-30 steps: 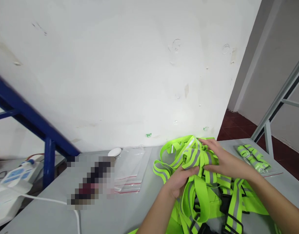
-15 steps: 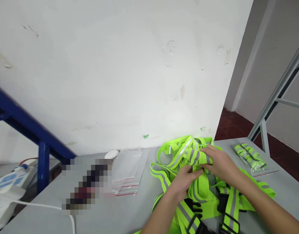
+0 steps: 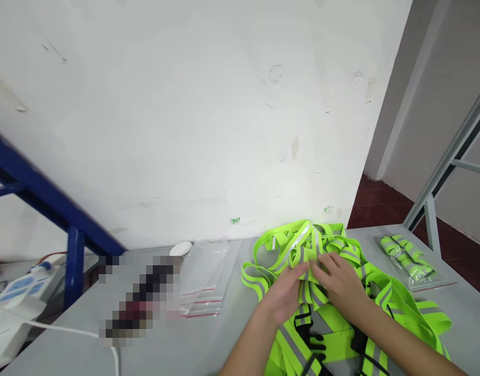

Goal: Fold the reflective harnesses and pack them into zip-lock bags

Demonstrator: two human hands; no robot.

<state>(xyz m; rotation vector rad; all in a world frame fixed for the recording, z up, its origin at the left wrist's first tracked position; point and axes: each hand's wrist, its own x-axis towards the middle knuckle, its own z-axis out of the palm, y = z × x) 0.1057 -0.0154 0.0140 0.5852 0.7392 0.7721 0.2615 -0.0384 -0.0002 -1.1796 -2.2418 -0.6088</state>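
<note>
Strap atop pile: pinched it with left hand, thumb uppermost; pressed bent, close-set fingers of right hand on it, could not tell right thumb's grip. Saw bags left of pile, packet right.

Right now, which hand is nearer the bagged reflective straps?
Right: the right hand is left of the bagged reflective straps; the left hand is farther left. Both hold loose straps.
</note>
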